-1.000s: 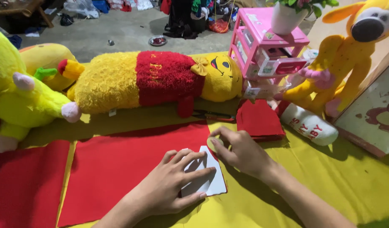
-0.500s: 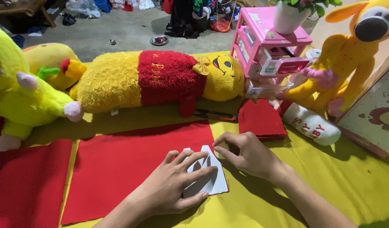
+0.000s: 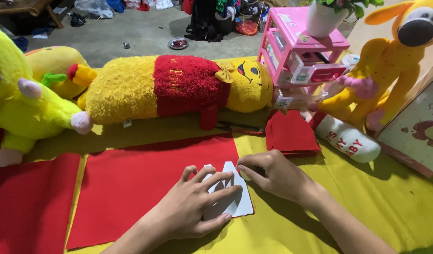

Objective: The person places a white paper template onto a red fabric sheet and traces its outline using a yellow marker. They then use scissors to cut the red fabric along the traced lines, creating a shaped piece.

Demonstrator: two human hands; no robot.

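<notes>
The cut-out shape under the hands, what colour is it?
White; the paper template lies on the red felt sheet, seen in the head view.

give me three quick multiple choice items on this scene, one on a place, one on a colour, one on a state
1. Where does the white paper shape lie?
A on the red felt sheet
B on the pink drawers
C on the floor

2. What colour is the cloth under everything?
A blue
B yellow
C black

3. What is the left hand doing?
A lifted in the air
B gripping scissors
C pressing flat on the paper shape

Answers: 1 A, the paper sits at the sheet's right corner. 2 B, yellow shows all around. 3 C, the fingers spread over it; the right hand touches its edge.
</notes>
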